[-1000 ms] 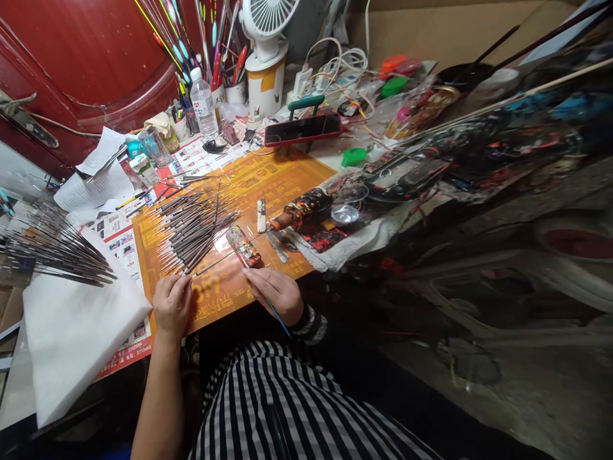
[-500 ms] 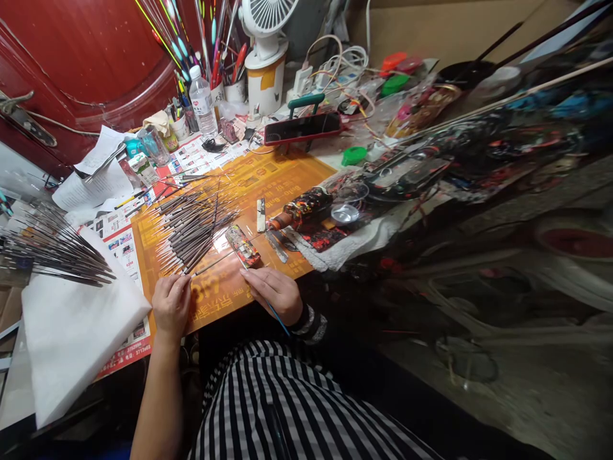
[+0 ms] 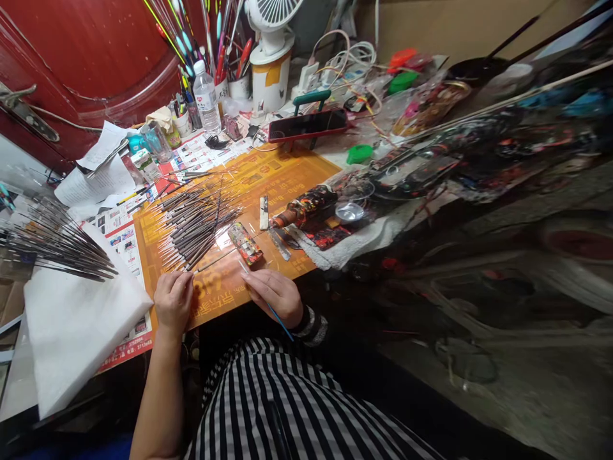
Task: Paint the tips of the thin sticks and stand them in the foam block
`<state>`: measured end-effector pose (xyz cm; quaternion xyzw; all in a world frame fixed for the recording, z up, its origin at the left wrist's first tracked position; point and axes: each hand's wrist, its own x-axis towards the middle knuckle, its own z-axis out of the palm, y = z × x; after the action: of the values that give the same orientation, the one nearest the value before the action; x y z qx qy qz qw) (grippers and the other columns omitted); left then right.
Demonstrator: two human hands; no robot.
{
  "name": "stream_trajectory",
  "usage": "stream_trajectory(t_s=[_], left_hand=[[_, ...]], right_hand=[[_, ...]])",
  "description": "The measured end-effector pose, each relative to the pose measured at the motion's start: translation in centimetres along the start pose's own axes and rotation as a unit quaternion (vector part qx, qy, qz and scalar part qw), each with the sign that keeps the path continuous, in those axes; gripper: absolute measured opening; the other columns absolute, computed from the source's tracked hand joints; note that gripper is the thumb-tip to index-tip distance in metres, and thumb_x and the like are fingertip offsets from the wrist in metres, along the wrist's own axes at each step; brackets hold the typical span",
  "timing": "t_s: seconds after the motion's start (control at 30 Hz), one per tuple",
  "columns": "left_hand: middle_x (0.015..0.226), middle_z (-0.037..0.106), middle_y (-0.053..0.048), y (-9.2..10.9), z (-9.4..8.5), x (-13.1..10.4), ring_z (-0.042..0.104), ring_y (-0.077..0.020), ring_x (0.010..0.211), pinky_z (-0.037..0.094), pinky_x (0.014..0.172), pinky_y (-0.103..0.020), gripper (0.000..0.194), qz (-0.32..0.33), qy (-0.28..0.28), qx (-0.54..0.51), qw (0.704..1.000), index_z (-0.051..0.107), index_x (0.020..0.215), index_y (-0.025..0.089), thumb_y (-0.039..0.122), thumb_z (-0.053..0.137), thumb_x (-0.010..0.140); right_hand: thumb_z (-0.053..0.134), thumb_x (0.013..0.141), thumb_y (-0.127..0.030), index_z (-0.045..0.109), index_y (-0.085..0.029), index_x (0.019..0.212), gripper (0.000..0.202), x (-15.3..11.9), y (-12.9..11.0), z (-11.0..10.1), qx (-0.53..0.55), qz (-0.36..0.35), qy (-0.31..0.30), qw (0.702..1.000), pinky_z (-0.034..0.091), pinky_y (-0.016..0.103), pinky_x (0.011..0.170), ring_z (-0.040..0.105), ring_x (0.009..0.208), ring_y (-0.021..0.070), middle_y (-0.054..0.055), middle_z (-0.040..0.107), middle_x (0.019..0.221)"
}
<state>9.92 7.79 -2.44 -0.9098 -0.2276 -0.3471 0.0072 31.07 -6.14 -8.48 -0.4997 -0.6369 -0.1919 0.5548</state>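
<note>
A slender dark rod (image 3: pixel 214 262) is held at its left end by the left hand (image 3: pixel 173 297), the fingertips closed on it in a pinch; it is aimed right and slightly far, low over the near part of the amber printed mat (image 3: pixel 297 172), towards a paint-spattered block (image 3: pixel 245 245); whether it is rested on that block cannot be told. A thin blue-handled brush (image 3: pixel 281 321) is gripped between the thumb and fingers of the right hand (image 3: pixel 276 296), its pale tip pointed far and left, just beside the block's near end; contact between tip and block cannot be made out.

Just beyond the left hand, a pile of similar rods (image 3: pixel 198 233) is spread on the mat; at the far left, another bundle of dark rods (image 3: pixel 71 252) is laid over a white foam slab (image 3: pixel 79 326). To the right of the block, a paint-caked cylinder (image 3: pixel 313 203) and a shiny metal cup (image 3: pixel 349 212) are set close together; a smartphone (image 3: pixel 308 126) is propped at the mat's far edge.

By judgement, brushwork on the held rod is the step in hand; for the next move, a steady pinch is called for on the left, and a light, controlled brush tip on the right, with the neighbouring pile left undisturbed.
</note>
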Motion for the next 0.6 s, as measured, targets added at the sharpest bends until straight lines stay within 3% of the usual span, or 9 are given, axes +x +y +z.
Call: stream_trajectory(t_s=[0.27, 0.6], left_hand=[[0.096, 0.07, -0.006, 0.3, 0.2, -0.5, 0.061, -0.0175, 0.089, 0.05, 0.083, -0.032, 0.016, -0.02, -0.013, 0.008, 1.0, 0.068, 0.107, 0.021, 0.018, 0.058, 0.095], [0.093, 0.069, -0.006, 0.9, 0.1, -0.6, 0.061, -0.0168, 0.087, 0.049, 0.082, -0.031, 0.014, -0.022, -0.012, 0.007, 1.0, 0.068, 0.102, 0.02, 0.02, 0.055, 0.097]], right_hand=[[0.052, 0.095, -0.007, 0.042, -0.012, 0.15, 0.056, -0.1, -3.5, 2.9, 0.056, -0.027, -0.061, 0.996, 0.062, 0.037, 0.087, 0.071, 0.101, 0.0225, 0.013, 0.074, 0.107], [0.052, 0.095, -0.006, 0.044, -0.009, 0.149, 0.054, -1.1, -3.7, 3.5, 0.002, -0.054, -0.092, 0.994, 0.059, 0.039, 0.092, 0.069, 0.107, 0.0256, 0.016, 0.073, 0.114]])
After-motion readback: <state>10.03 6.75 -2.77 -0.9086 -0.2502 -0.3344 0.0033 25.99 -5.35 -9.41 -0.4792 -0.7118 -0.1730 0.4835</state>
